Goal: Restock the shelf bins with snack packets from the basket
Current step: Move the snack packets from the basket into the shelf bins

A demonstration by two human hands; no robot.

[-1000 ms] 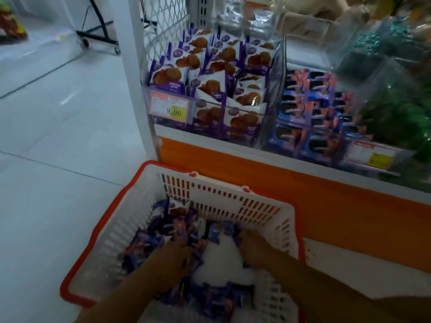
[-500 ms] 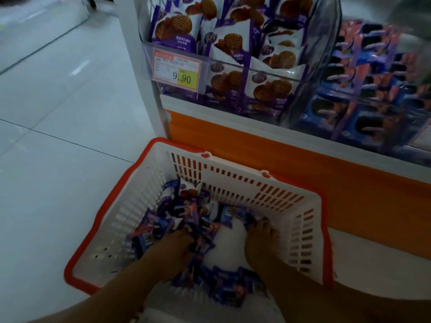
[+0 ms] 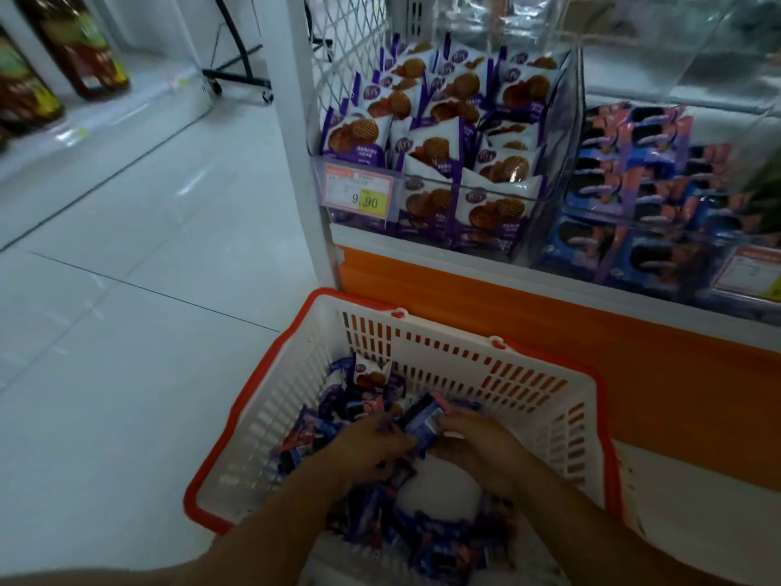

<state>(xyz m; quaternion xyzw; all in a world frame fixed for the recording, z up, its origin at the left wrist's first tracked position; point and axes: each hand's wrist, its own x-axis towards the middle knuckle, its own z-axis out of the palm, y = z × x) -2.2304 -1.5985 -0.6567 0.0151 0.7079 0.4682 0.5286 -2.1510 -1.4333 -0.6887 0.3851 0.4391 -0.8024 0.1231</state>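
A white basket with an orange rim (image 3: 498, 374) stands on the floor against the shelf base, holding several blue and purple snack packets (image 3: 422, 539). Both hands are inside it, close together. My left hand (image 3: 372, 448) and my right hand (image 3: 473, 450) grip a bunch of blue and pink packets (image 3: 422, 418) between them, raised a little above the pile. One purple biscuit packet (image 3: 371, 376) leans on the basket's far wall. Above are a clear bin of purple biscuit packets (image 3: 448, 162) and a bin of blue sandwich-biscuit packets (image 3: 642, 192).
An orange shelf base (image 3: 549, 315) runs behind the basket. A white upright post (image 3: 304, 133) stands at the shelf's left end. Pale tiled floor (image 3: 126, 332) spreads to the left, with a black wheeled stand (image 3: 241, 74) and bottles (image 3: 72, 48) far off.
My hands were apart in the pile, the right one near the basket's right wall. They have come together at the middle and now hold packets between them. The view has tilted up.
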